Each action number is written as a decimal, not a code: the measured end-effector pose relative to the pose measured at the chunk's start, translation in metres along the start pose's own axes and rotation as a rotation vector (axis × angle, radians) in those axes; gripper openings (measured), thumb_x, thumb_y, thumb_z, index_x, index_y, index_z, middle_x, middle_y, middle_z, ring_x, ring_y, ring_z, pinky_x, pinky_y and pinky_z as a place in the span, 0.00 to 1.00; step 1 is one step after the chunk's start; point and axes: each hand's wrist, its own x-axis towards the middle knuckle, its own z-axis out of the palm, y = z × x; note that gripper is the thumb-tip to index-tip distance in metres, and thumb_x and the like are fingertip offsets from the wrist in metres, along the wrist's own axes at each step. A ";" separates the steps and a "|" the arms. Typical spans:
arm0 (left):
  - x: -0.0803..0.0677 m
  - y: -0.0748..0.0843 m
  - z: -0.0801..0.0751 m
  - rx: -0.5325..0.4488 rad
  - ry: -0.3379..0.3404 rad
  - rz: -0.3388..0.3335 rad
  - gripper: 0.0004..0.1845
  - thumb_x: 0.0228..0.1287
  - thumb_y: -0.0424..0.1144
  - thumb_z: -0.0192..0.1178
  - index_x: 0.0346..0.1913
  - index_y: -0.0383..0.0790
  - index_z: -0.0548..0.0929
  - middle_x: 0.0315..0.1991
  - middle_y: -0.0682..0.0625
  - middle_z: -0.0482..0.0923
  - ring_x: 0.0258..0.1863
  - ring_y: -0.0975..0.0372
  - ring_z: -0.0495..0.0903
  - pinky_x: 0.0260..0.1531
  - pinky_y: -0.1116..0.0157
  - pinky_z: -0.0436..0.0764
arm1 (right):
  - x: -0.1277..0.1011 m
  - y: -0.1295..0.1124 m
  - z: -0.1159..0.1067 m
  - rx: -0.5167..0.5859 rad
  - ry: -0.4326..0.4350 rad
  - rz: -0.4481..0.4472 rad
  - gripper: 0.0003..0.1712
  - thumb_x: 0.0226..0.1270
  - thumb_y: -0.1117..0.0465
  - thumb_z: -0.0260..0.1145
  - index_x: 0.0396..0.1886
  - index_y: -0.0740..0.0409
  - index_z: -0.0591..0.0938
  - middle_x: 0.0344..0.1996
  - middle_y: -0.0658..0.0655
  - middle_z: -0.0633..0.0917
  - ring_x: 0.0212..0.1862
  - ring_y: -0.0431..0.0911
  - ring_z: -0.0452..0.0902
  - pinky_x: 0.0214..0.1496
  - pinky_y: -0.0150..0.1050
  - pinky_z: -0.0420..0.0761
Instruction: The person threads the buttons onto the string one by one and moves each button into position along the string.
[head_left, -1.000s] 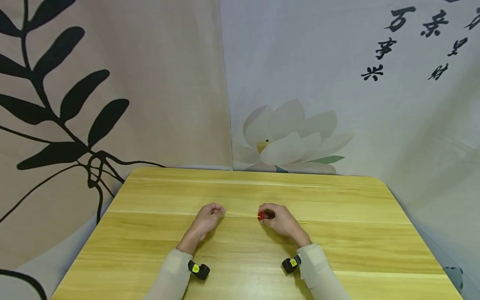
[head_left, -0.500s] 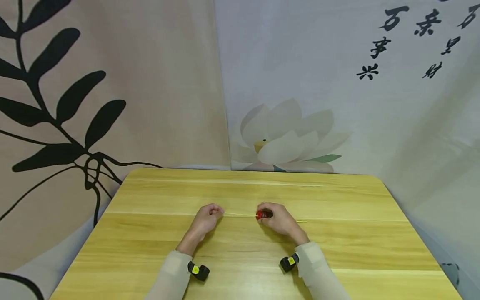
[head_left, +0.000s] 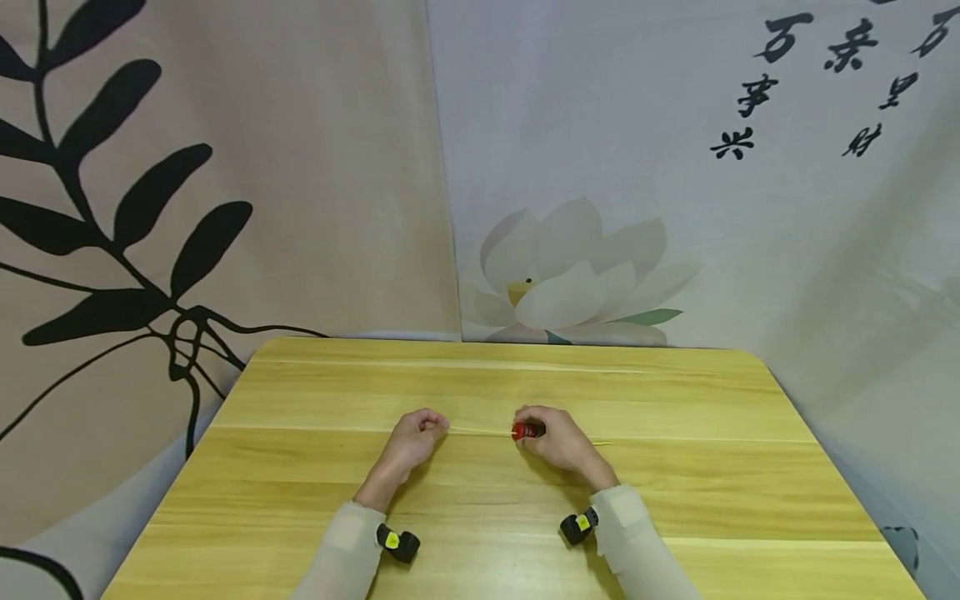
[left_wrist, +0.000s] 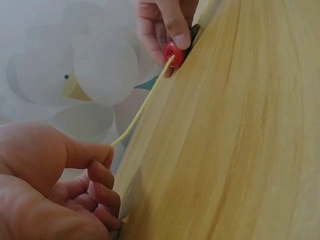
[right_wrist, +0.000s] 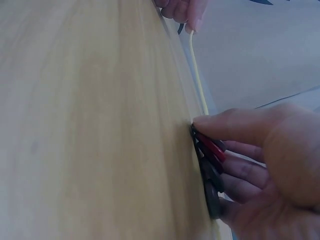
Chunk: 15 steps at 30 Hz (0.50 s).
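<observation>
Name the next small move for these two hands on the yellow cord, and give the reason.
Probably the left hand draws the thin yellow cord further left: its end is pinched, already through the round red button in the right hand grip.

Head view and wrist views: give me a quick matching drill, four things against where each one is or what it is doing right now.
Things:
1. left hand
2. right hand
3. yellow string
4. red button

States:
A. stretched between the two hands
B. pinches the free end of the string
C. at the front of the stack, string running into it
D. holds the stack of buttons against the table

Pairs: 1-B, 2-D, 3-A, 4-C
</observation>
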 end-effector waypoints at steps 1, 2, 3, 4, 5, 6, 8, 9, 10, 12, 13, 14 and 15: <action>0.000 0.000 0.000 0.002 0.001 0.000 0.08 0.73 0.32 0.54 0.44 0.31 0.81 0.30 0.49 0.71 0.28 0.60 0.67 0.28 0.68 0.67 | 0.000 0.000 0.000 0.001 -0.001 0.002 0.19 0.61 0.66 0.73 0.52 0.53 0.84 0.58 0.57 0.81 0.53 0.51 0.79 0.56 0.49 0.78; 0.001 0.000 0.000 0.005 0.002 -0.001 0.08 0.73 0.32 0.55 0.43 0.31 0.82 0.30 0.49 0.71 0.28 0.60 0.67 0.28 0.68 0.68 | 0.001 0.000 0.000 0.002 -0.003 0.001 0.18 0.61 0.66 0.73 0.52 0.53 0.84 0.58 0.57 0.81 0.53 0.51 0.79 0.56 0.49 0.78; 0.001 -0.001 0.000 0.009 0.004 0.002 0.08 0.72 0.32 0.55 0.43 0.31 0.82 0.30 0.49 0.71 0.29 0.60 0.67 0.28 0.68 0.68 | 0.001 0.000 0.000 -0.001 -0.005 -0.002 0.18 0.61 0.66 0.73 0.52 0.53 0.84 0.58 0.56 0.82 0.52 0.50 0.79 0.55 0.49 0.78; 0.001 -0.001 -0.001 0.009 0.006 -0.001 0.08 0.72 0.33 0.55 0.43 0.31 0.82 0.30 0.49 0.71 0.29 0.60 0.68 0.29 0.68 0.68 | 0.001 0.001 0.000 -0.001 -0.009 -0.006 0.18 0.61 0.66 0.73 0.51 0.53 0.83 0.56 0.56 0.82 0.52 0.50 0.79 0.55 0.48 0.78; 0.001 -0.001 0.000 0.007 0.007 -0.009 0.08 0.72 0.33 0.55 0.43 0.32 0.82 0.30 0.49 0.71 0.29 0.60 0.68 0.29 0.67 0.68 | 0.001 0.001 0.000 0.002 -0.013 -0.008 0.18 0.61 0.66 0.72 0.52 0.54 0.83 0.55 0.55 0.83 0.51 0.49 0.80 0.54 0.48 0.78; 0.001 -0.001 0.000 0.006 0.008 -0.019 0.08 0.72 0.33 0.56 0.44 0.32 0.82 0.30 0.49 0.72 0.29 0.60 0.68 0.29 0.67 0.68 | 0.001 0.002 0.000 0.002 -0.016 -0.013 0.18 0.62 0.65 0.72 0.52 0.54 0.83 0.53 0.55 0.83 0.51 0.49 0.80 0.54 0.48 0.78; 0.001 -0.001 0.000 0.004 0.009 -0.026 0.09 0.72 0.35 0.56 0.46 0.33 0.82 0.31 0.49 0.72 0.30 0.59 0.68 0.30 0.66 0.68 | 0.001 0.003 0.000 0.015 -0.022 -0.024 0.19 0.62 0.65 0.72 0.54 0.56 0.82 0.51 0.54 0.84 0.51 0.49 0.80 0.55 0.49 0.78; 0.001 0.000 0.000 0.003 0.008 -0.029 0.10 0.73 0.36 0.56 0.47 0.34 0.82 0.32 0.49 0.72 0.30 0.59 0.68 0.30 0.65 0.68 | 0.001 0.004 0.000 0.020 -0.027 -0.033 0.20 0.63 0.65 0.71 0.55 0.57 0.82 0.49 0.54 0.85 0.51 0.49 0.80 0.55 0.49 0.78; 0.001 0.000 0.000 -0.001 0.006 -0.034 0.11 0.73 0.38 0.56 0.49 0.34 0.82 0.32 0.48 0.72 0.30 0.59 0.68 0.30 0.65 0.68 | 0.001 0.005 0.000 0.031 -0.033 -0.039 0.20 0.63 0.65 0.71 0.55 0.58 0.81 0.48 0.53 0.85 0.51 0.49 0.80 0.56 0.49 0.78; 0.001 -0.001 -0.001 -0.010 0.002 -0.044 0.13 0.73 0.40 0.56 0.53 0.36 0.81 0.34 0.46 0.73 0.31 0.58 0.68 0.30 0.64 0.68 | 0.000 0.008 -0.001 0.043 -0.038 -0.050 0.21 0.64 0.64 0.70 0.57 0.59 0.80 0.49 0.53 0.85 0.53 0.49 0.80 0.58 0.50 0.77; 0.001 -0.001 -0.001 -0.013 -0.001 -0.046 0.15 0.74 0.41 0.56 0.55 0.37 0.80 0.35 0.46 0.73 0.32 0.58 0.70 0.30 0.64 0.68 | -0.001 0.009 -0.002 0.055 -0.040 -0.048 0.22 0.65 0.63 0.70 0.58 0.60 0.80 0.49 0.53 0.85 0.54 0.50 0.80 0.59 0.51 0.77; 0.001 -0.001 -0.002 -0.008 -0.002 -0.041 0.16 0.74 0.42 0.56 0.57 0.37 0.79 0.36 0.45 0.74 0.33 0.57 0.71 0.30 0.64 0.68 | -0.001 0.010 -0.002 0.062 -0.040 -0.048 0.22 0.66 0.62 0.69 0.59 0.60 0.79 0.50 0.54 0.85 0.55 0.50 0.80 0.59 0.51 0.76; 0.001 -0.001 -0.003 -0.010 -0.003 -0.039 0.17 0.74 0.42 0.55 0.59 0.37 0.78 0.37 0.44 0.75 0.34 0.57 0.73 0.31 0.64 0.69 | -0.002 0.011 -0.003 0.066 -0.038 -0.046 0.22 0.67 0.61 0.69 0.59 0.59 0.79 0.52 0.54 0.84 0.57 0.51 0.79 0.60 0.52 0.76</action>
